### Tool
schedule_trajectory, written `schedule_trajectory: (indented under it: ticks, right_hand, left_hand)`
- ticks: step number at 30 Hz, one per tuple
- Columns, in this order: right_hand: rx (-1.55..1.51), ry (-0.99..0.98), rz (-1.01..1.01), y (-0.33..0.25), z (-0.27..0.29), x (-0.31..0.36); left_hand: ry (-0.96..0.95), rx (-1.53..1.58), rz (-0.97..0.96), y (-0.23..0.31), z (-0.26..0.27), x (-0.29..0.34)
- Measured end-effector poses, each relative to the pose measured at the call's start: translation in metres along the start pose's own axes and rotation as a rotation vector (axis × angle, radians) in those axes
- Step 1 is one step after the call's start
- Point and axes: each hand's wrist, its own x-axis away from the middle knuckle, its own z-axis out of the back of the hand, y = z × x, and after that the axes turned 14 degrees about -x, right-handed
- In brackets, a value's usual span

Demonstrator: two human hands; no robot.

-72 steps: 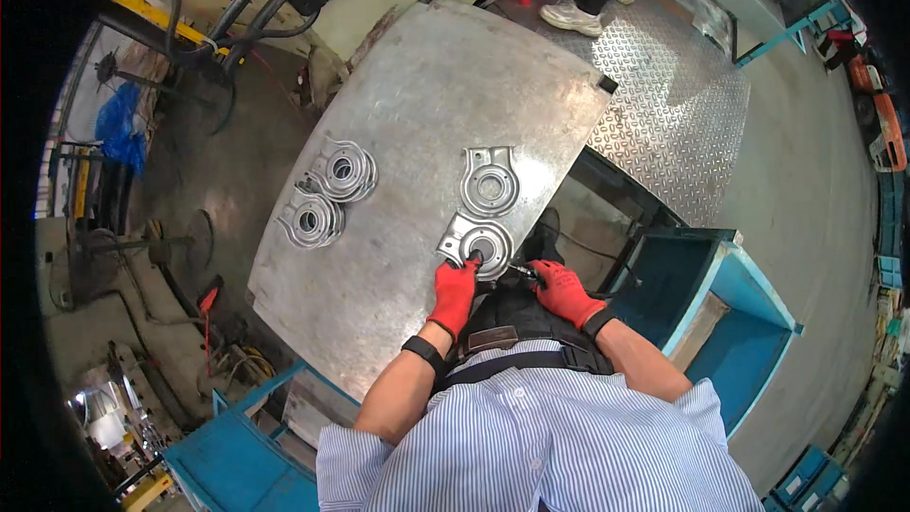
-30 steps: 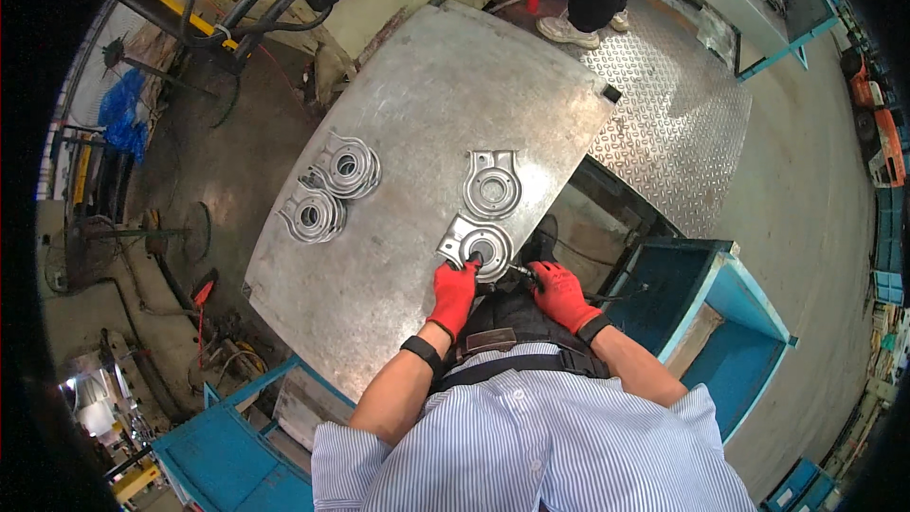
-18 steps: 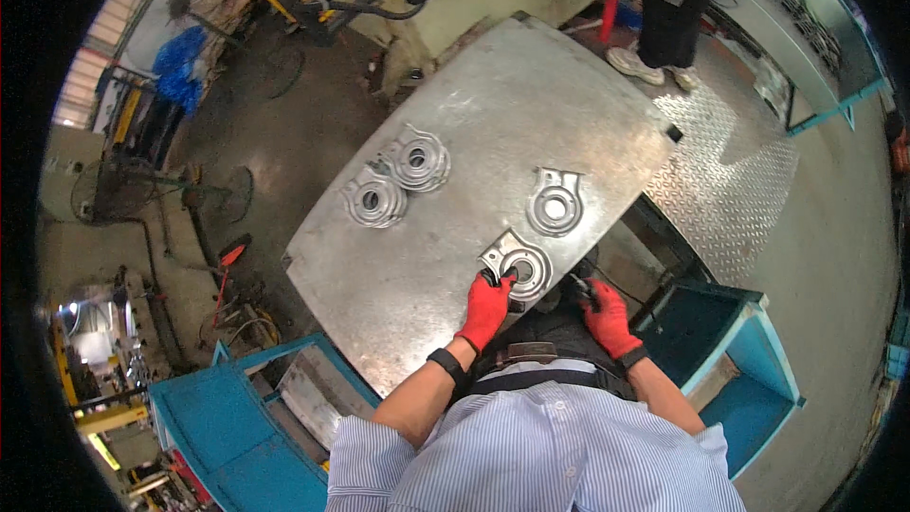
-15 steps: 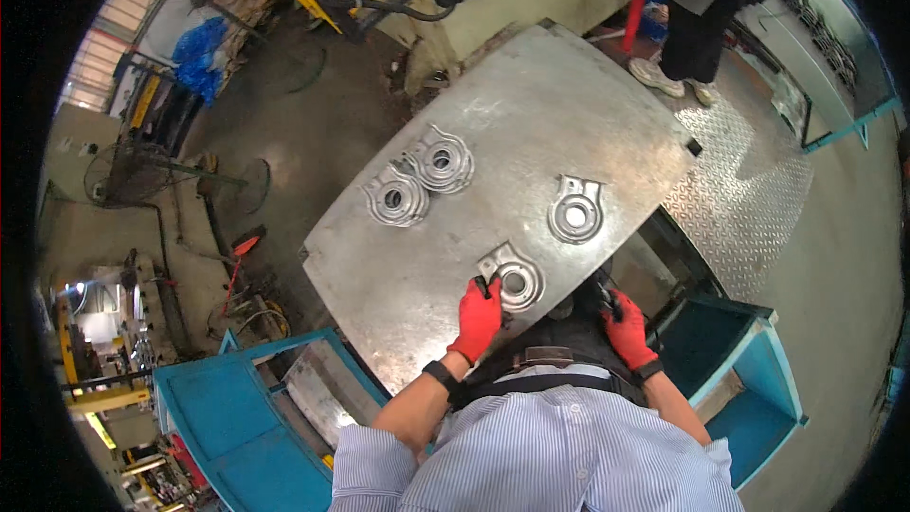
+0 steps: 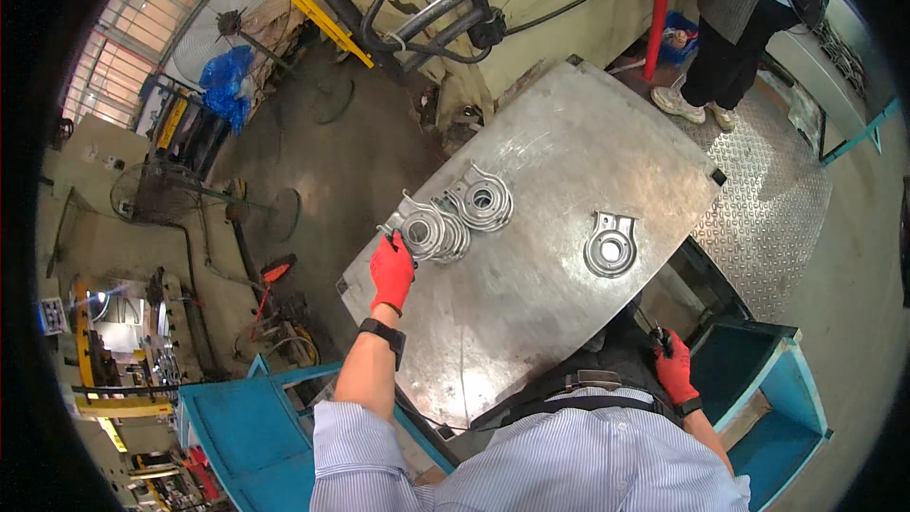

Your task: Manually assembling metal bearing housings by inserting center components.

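Observation:
My left hand [image 5: 391, 273], in a red glove with dark fingertips, is closed on the edge of a ring-shaped stamped metal bracket [image 5: 418, 230]. That bracket lies over other brackets at the left of the metal table [image 5: 531, 308]. Touching this group is a second stack of the same brackets [image 5: 483, 197]. A single bracket [image 5: 611, 246], a round ring with a flat tab, lies apart toward the table's right edge. Low beside my waist, my right hand [image 5: 675, 367], also red-gloved, has its fingers closed around something small and dark that I cannot make out.
Blue metal frames stand near me, one at left [image 5: 248, 441] and one at right [image 5: 791, 398]. Beyond the table's far right corner, a person [image 5: 744, 38] stands on a checkered steel plate [image 5: 763, 199]. A red post [image 5: 657, 33] and a dark pipe arm [image 5: 436, 47] stand behind the table.
My left hand has carried a bracket from the table's near edge leftward onto the left group. My right hand stays low at my side. The whole view has shifted slightly.

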Motion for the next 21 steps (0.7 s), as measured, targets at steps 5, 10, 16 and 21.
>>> schedule_trajectory:
  ticks: [5,10,16,21]
  right_hand:
    - [-0.097,0.001,-0.076,-0.005,0.003,-0.001]
    - [0.009,0.11,0.024,-0.001,-0.003,0.004]
    - [0.016,0.071,-0.025,0.002,-0.009,0.001]
    - [0.04,0.04,-0.001,-0.017,-0.007,0.0]
  left_hand:
    - [-0.035,-0.265,-0.096,0.004,-0.026,-0.01]
    - [-0.172,-0.301,-0.102,0.009,-0.03,-0.019]
    - [-0.221,-0.341,-0.079,0.012,-0.021,-0.021]
    - [-0.07,-0.366,-0.095,0.0,-0.015,-0.009]
